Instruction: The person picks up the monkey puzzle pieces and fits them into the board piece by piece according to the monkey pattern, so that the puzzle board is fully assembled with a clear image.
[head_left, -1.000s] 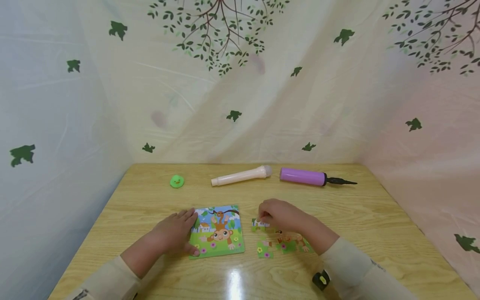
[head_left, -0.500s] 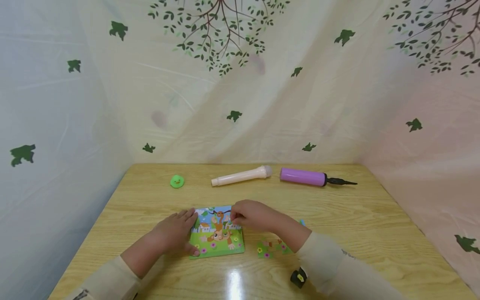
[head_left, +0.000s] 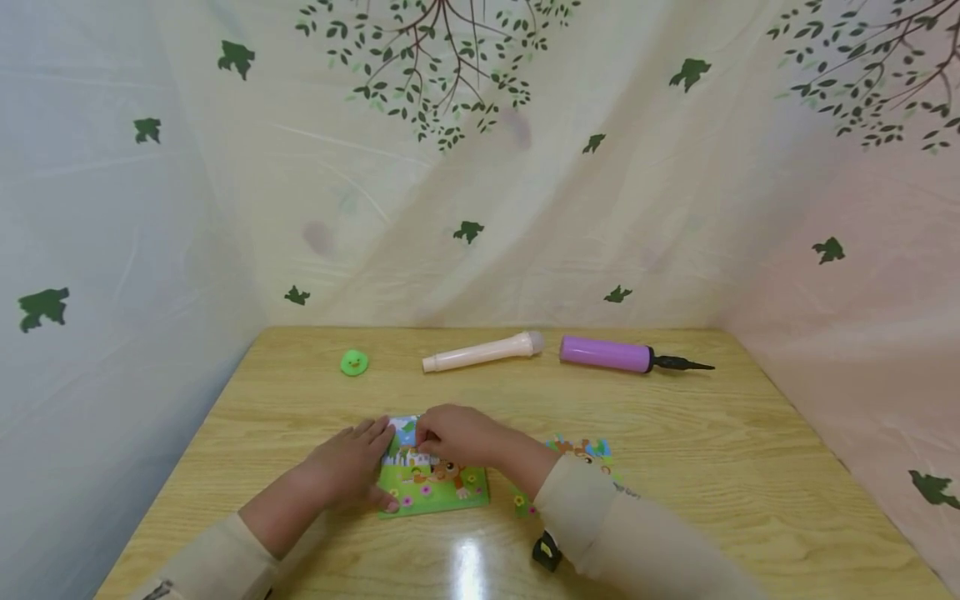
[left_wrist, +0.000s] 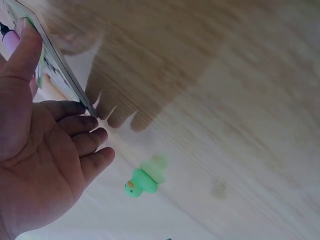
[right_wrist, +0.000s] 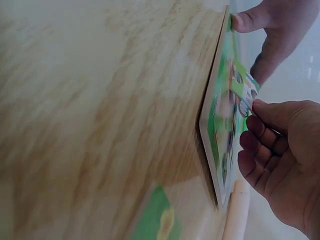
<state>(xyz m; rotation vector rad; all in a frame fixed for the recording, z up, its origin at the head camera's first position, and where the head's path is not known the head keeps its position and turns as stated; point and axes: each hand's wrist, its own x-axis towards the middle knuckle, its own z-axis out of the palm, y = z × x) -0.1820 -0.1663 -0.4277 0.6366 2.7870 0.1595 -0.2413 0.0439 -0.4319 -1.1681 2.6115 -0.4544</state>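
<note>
A flat jigsaw board (head_left: pixel 442 503) with a cartoon monkey picture lies on the wooden table. My left hand (head_left: pixel 337 468) rests along its left edge, fingers extended and thumb at the near left corner. Over the board's middle, my right hand (head_left: pixel 463 437) pinches a small puzzle piece (right_wrist: pixel 246 95) between thumb and forefinger; the right wrist view shows the piece tilted at the board's surface. Loose puzzle pieces (head_left: pixel 594 450) lie to the right of the board, partly hidden by the right forearm. Another green piece (right_wrist: pixel 159 216) shows low in the right wrist view.
Behind the board, a green toy duck (head_left: pixel 354 362), a pale pink toy microphone (head_left: pixel 480 353) and a purple hand pump (head_left: pixel 604 353) lie in a row. A small black object (head_left: pixel 547 552) is beside the right sleeve. Printed cloth hangs around the table.
From the loose pieces on the right, my right hand has moved left with a puzzle piece, across the board's right part to its middle. My left hand stays put.
</note>
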